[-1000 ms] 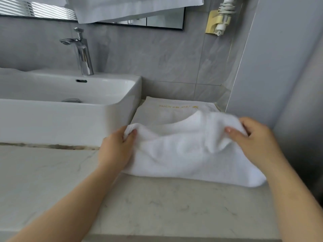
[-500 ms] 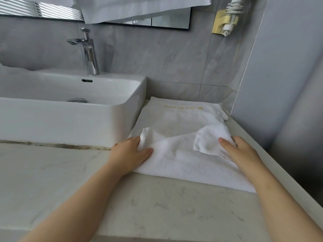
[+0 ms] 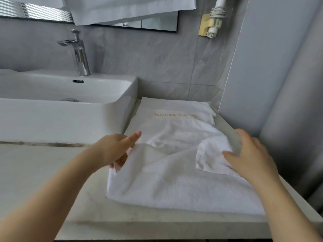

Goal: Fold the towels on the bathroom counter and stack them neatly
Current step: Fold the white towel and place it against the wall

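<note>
White terry towel (image 3: 174,180) lies rumpled at lower right on the counter (image 3: 52,172); left hand (image 3: 115,151) pinches its edge, right hand (image 3: 251,158) presses flat-fingered: smooth outward before folding.

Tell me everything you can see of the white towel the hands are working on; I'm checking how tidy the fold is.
The white towel looks like soft terry cloth, rumpled and only partly folded. It lies flat on the marble counter, its far part overlapping a folded towel with gold lettering. Its right corner is turned over into a small flap. The left hand pinches its left edge with its lower fingers; the right hand rests open on the flap.
</note>
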`<state>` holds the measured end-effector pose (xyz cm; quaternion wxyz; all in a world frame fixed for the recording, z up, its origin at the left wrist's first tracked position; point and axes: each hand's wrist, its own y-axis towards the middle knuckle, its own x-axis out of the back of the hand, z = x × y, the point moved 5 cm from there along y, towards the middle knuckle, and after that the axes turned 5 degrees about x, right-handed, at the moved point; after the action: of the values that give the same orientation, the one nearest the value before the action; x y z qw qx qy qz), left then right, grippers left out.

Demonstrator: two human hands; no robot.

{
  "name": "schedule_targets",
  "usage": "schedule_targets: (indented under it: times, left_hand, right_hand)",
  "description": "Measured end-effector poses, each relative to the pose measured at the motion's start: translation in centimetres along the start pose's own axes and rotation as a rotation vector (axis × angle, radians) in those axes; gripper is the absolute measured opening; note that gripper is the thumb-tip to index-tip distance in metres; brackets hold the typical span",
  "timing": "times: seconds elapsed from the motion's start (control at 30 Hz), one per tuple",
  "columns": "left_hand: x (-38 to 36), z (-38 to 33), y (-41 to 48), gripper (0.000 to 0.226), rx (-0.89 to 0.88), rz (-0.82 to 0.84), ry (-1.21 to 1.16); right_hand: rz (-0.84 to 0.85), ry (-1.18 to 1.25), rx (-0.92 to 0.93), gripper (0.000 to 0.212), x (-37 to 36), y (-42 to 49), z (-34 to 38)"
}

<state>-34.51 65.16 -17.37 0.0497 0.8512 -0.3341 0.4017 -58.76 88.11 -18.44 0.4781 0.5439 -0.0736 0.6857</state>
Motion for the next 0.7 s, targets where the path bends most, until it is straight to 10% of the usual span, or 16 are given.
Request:
schedule_targets:
  times: [0.07, 0.27, 0.4, 0.7]
  left_hand:
    - [-0.4, -1.1, 1.6, 0.06, 0.009, -0.075, 0.09]
    - [-3.4, -1.9, 3.9, 0.022, 0.01, 0.16, 0.036]
    - [-3.2, -2.3, 3.2, 0.003, -0.143, 0.082, 0.025]
    - [-0.2, -3.7, 0.2, 0.035, -0.342, -0.11, -0.654]
  right_hand:
    - [-0.123, 0.08, 0.19, 0.062, 0.9, -0.7, 2.6]
    - [0.531, -0.009, 0.303, 0.096, -3.7, -2.6, 4.9]
    - [0.371, 0.063, 0.304, 0.071, -3.6, -2.7, 4.7]
    - [0.175, 0.095, 0.343, 0.014, -1.7, -1.6, 5.3]
